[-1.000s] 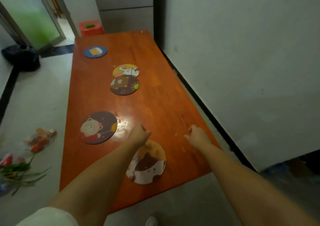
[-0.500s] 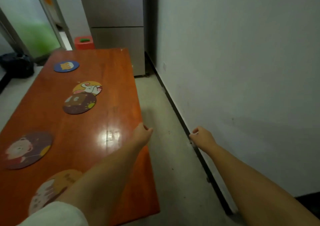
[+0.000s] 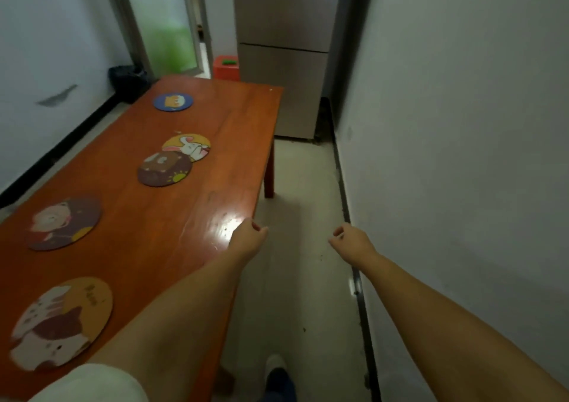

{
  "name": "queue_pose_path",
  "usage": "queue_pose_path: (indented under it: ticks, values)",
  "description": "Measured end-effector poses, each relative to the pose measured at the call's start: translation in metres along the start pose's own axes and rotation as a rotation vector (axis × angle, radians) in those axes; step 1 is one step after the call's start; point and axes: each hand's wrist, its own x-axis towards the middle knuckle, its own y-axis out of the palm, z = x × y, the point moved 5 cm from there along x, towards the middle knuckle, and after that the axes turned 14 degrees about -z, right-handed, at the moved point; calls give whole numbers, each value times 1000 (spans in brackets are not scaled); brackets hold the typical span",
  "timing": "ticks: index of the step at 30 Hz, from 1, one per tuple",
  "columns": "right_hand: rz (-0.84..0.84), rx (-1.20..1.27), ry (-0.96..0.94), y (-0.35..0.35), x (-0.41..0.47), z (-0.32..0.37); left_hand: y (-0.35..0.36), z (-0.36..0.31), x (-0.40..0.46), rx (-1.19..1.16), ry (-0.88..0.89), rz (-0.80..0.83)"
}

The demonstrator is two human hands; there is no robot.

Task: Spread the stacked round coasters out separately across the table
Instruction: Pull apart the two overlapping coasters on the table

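My left hand (image 3: 248, 238) is held out over the right edge of the orange-brown table (image 3: 215, 155). Its fingers are curled loosely inward into a relaxed fist and grip nothing. My right hand (image 3: 352, 243) is held out over the floor (image 3: 301, 217), between the table and the white wall (image 3: 462, 124). Its fingers are curled in the same loose way and also grip nothing. Neither hand touches a coaster.

Five round coasters lie flat on the table:
1. The blue coaster (image 3: 173, 102) lies near the far end, well apart from the others.
2. The yellow rabbit coaster (image 3: 189, 146) lies past mid-table.
3. The brown coaster (image 3: 164, 169) overlaps the near edge of the yellow rabbit coaster.
4. The dark bear coaster (image 3: 63, 223) lies toward the left edge, apart from the rest.
5. The orange coaster (image 3: 61, 323) lies nearest to me, just left of my left forearm.

A grey refrigerator (image 3: 281, 47) stands beyond the far end of the table, with a red bin (image 3: 227, 67) beside it.
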Motion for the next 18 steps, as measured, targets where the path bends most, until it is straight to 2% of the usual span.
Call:
queue_pose_path:
  ticks: [4, 8, 13, 18]
  values:
    - [60, -45, -154, 24, 52, 53, -7, 19, 56, -63, -132, -48]
    - [97, -120, -248, 41, 108, 104, -22, 19, 106, -97, -189, -116]
    - [157, -128, -377, 68, 158, 185, -69, 20, 153, -80, -257, -207]
    - [294, -171, -566, 129, 177, 276, -124, 59, 182, -81, -410, -383]
